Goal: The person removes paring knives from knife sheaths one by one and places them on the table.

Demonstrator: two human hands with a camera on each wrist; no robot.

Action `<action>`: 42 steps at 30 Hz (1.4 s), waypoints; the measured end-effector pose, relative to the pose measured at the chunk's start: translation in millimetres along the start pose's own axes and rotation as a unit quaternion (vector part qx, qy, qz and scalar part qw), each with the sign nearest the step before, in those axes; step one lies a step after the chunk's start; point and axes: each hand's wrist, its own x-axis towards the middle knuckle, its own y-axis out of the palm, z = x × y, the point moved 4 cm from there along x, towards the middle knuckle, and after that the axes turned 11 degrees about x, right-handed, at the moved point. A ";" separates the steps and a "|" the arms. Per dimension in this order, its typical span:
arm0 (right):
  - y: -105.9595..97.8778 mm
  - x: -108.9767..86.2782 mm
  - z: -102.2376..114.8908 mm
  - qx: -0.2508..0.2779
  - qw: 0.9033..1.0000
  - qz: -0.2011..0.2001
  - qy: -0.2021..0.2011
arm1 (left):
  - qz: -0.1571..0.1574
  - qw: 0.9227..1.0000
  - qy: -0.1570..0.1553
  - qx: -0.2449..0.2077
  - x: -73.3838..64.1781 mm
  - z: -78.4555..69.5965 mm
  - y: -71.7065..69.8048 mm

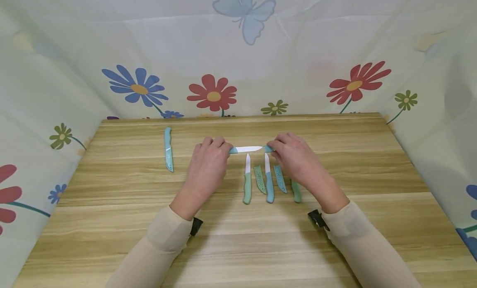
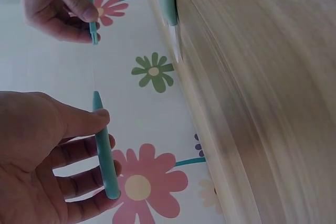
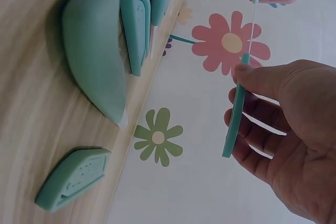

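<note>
My left hand point(image 1: 208, 166) pinches the light-blue handle point(image 2: 106, 161) of a paring knife point(image 1: 249, 149) between thumb and fingers. The white blade points right, level above the table. My right hand point(image 1: 298, 162) grips a light-blue blade sheath point(image 3: 235, 119), its mouth facing the knife's tip. In the head view tip and sheath are very close; whether the tip is inside I cannot tell. Below them lie a green knife point(image 1: 247, 188), a green sheath point(image 1: 260, 179), a blue knife point(image 1: 269, 186), a blue sheath point(image 1: 280, 179) and another green knife point(image 1: 296, 191), partly hidden by my right hand.
A sheathed blue knife point(image 1: 169, 150) lies apart at the left of the wooden table point(image 1: 238, 246). In the right wrist view another green sheath point(image 3: 73, 179) rests on the wood. A flower-printed curtain point(image 1: 298, 64) stands behind and at both sides.
</note>
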 end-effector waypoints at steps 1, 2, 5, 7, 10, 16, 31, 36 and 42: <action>-0.1 -0.1 -0.5 -0.001 1.000 0.001 0.003 | 0.000 1.000 -0.002 0.000 0.0 0.5 -0.3; -0.1 -0.2 -1.1 -0.001 1.000 0.003 0.006 | 0.000 1.000 -0.003 0.001 -0.1 1.1 -0.3; 0.4 -0.1 -2.5 0.000 1.000 0.009 0.014 | 0.002 1.000 -0.008 0.003 -0.5 2.9 0.1; 0.9 0.3 -3.2 0.001 1.000 0.013 0.018 | 0.005 1.000 -0.012 0.004 -0.4 4.5 1.2; 1.8 1.6 -3.2 0.003 0.999 0.022 0.026 | 0.012 1.000 -0.022 0.003 -0.9 6.6 1.8; 4.3 6.9 0.3 0.010 0.997 0.049 0.056 | 0.023 0.999 -0.042 -0.002 -3.5 11.2 2.5; 22.1 23.3 11.5 0.045 0.985 0.114 0.120 | 0.067 0.995 -0.078 -0.003 -11.0 18.0 8.0; 27.6 29.2 16.2 0.075 0.978 0.141 0.136 | 0.079 0.993 -0.089 -0.022 -14.3 19.6 9.9; 35.6 37.0 23.1 0.122 0.968 0.162 0.146 | 0.098 0.989 -0.104 -0.048 -18.8 21.0 12.3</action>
